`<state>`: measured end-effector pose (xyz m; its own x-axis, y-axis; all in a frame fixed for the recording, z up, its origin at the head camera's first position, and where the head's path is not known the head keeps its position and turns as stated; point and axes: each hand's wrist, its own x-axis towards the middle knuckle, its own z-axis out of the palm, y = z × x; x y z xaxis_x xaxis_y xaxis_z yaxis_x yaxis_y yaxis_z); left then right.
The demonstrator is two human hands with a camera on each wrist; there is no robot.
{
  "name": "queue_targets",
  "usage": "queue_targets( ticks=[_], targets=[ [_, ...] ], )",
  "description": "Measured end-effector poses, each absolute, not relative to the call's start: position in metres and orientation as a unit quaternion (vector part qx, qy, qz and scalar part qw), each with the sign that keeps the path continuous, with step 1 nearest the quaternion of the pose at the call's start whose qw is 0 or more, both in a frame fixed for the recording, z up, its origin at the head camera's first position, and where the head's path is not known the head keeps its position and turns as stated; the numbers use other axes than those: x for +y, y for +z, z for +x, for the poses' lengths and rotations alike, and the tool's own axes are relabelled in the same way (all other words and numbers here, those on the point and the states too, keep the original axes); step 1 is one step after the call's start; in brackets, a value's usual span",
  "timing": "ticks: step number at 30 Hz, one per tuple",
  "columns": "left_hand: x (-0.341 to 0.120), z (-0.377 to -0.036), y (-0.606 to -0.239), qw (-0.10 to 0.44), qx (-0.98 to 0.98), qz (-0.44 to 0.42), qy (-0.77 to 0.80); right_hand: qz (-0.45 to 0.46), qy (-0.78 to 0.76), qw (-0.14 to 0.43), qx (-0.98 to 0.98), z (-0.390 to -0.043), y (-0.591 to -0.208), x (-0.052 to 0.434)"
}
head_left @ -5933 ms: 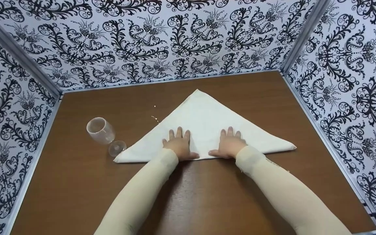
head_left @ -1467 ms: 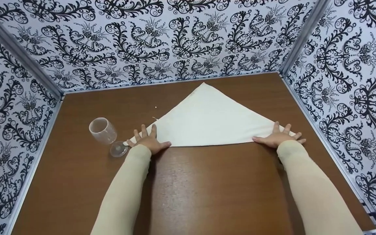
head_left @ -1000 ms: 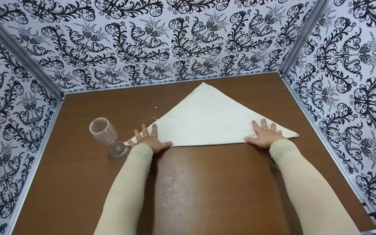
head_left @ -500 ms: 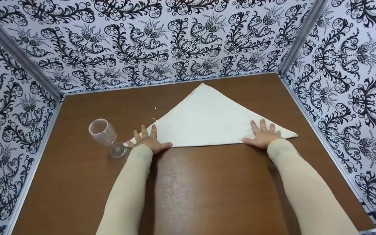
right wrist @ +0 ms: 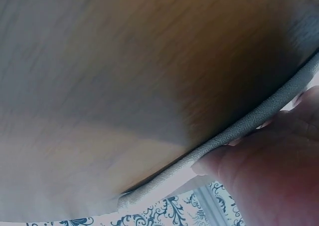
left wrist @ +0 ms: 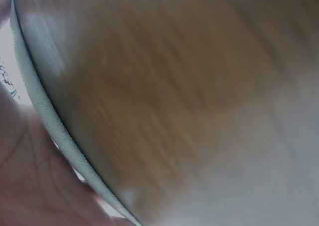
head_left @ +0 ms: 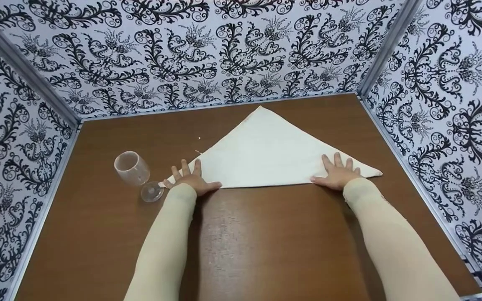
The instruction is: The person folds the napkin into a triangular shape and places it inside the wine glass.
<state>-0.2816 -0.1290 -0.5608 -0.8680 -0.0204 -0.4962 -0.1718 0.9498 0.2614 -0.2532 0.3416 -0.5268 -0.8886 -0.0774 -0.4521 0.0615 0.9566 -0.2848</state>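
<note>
We saw the brown table point(head_left: 266, 242) bearing a white cloth point(head_left: 266, 154) folded into a triangle, point away from us. Our left hand point(head_left: 191, 179) lay flat on its left corner, fingers spread; our right hand point(head_left: 338, 173) pressed near the right corner, fingers spread. A clear glass point(head_left: 134, 171) lay tipped just beside the left hand.

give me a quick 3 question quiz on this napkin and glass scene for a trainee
1. True or false: the wine glass stands upright.
2. Which hand is nearer the glass? A) left hand B) right hand
3. Fill in: the white napkin is folded into a ______.

Key
1. False: it lies on its side on the brown table.
2. A: the left hand lies flat on the napkin's left corner, next to the glass's foot; the right is flat near the right corner.
3. Triangle, with its point towards the back wall.
</note>
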Motion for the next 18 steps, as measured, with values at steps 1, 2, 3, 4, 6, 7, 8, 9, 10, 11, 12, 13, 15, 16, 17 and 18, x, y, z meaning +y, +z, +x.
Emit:
queue_targets(
  ticks=[1,2,3,4,6,7,8,9,10,11,12,13,15,16,17,18],
  targets=[
    [-0.129,-0.282,-0.561,0.251,0.955,-0.050,0.148,-0.003,-0.148,0.237,0.960,-0.254,-0.527,0.342],
    [-0.129,-0.282,-0.562,0.250,0.956,-0.049,0.146,-0.003,-0.148,0.236,0.960,-0.254,-0.527,0.342],
    [-0.129,-0.281,-0.562,0.251,0.956,-0.050,0.145,-0.002,-0.147,0.237,0.960,-0.254,-0.528,0.342],
    [-0.129,-0.281,-0.562,0.250,0.956,-0.050,0.144,-0.003,-0.147,0.237,0.960,-0.255,-0.528,0.342],
    [-0.129,-0.279,-0.559,0.249,0.956,-0.052,0.143,-0.003,-0.147,0.237,0.960,-0.254,-0.528,0.341],
    [-0.128,-0.278,-0.557,0.249,0.956,-0.053,0.145,-0.004,-0.148,0.236,0.960,-0.254,-0.528,0.341],
    [-0.128,-0.277,-0.554,0.248,0.956,-0.053,0.146,-0.003,-0.148,0.236,0.960,-0.254,-0.528,0.341],
    [-0.128,-0.276,-0.551,0.250,0.956,-0.054,0.147,-0.003,-0.148,0.236,0.960,-0.254,-0.528,0.341],
    [-0.127,-0.275,-0.549,0.250,0.956,-0.054,0.147,-0.002,-0.149,0.235,0.960,-0.254,-0.527,0.341],
    [-0.126,-0.274,-0.546,0.250,0.956,-0.053,0.147,-0.002,-0.151,0.235,0.960,-0.254,-0.528,0.341],
    [-0.126,-0.273,-0.544,0.249,0.956,-0.053,0.148,-0.002,-0.150,0.235,0.960,-0.254,-0.528,0.341],
    [-0.125,-0.272,-0.542,0.248,0.956,-0.052,0.148,-0.001,-0.151,0.235,0.960,-0.254,-0.528,0.341],
    [-0.124,-0.272,-0.540,0.247,0.956,-0.051,0.146,0.000,-0.150,0.235,0.960,-0.254,-0.528,0.341],
    [-0.124,-0.271,-0.540,0.246,0.957,-0.049,0.145,0.000,-0.150,0.236,0.960,-0.254,-0.528,0.341],
    [-0.124,-0.271,-0.540,0.245,0.958,-0.048,0.145,0.000,-0.151,0.236,0.960,-0.254,-0.528,0.340],
    [-0.124,-0.271,-0.539,0.244,0.958,-0.047,0.144,0.000,-0.152,0.236,0.960,-0.253,-0.527,0.340]
  ],
)
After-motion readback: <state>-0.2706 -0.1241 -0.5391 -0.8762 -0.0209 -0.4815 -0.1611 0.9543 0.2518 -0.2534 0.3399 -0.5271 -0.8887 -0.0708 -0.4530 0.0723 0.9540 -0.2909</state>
